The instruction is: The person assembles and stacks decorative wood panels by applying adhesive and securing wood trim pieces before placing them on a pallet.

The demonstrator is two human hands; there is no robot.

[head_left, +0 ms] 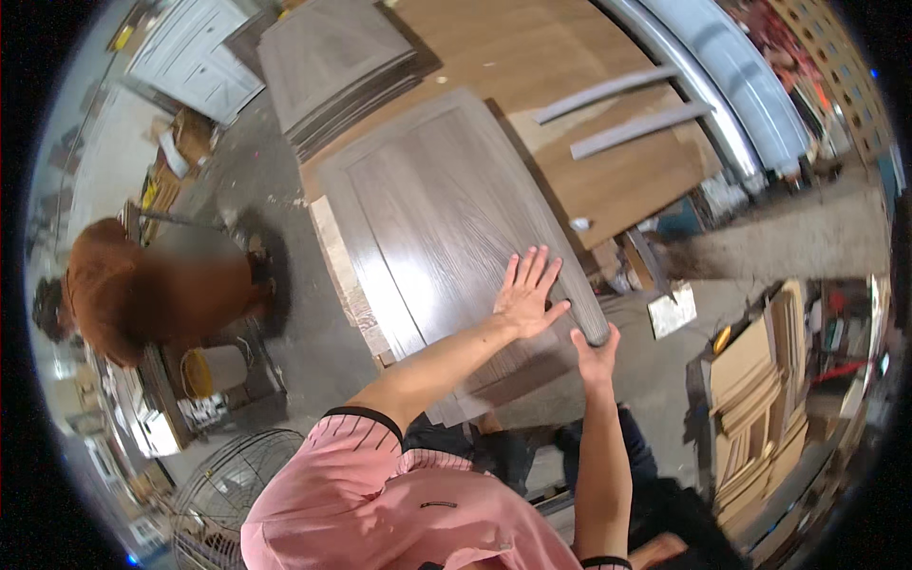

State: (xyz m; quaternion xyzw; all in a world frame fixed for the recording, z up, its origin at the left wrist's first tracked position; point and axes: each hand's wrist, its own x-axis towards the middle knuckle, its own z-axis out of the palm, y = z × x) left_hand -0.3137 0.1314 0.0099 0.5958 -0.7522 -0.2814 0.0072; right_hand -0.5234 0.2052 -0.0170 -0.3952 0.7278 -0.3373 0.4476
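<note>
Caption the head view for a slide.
Left hand spread on a grey wood-grain panel, right hand at its near right corner.

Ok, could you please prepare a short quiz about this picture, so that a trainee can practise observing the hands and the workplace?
1. Where does the left hand rest?
A) on the bucket
B) on the upper face of the grey panel
C) on the fan

2. True or false: the right hand is at the panel's far left corner.

3. How many loose pale strips lie on the brown board?

Key:
1. B
2. False; it is at the near right corner.
3. Two
</note>
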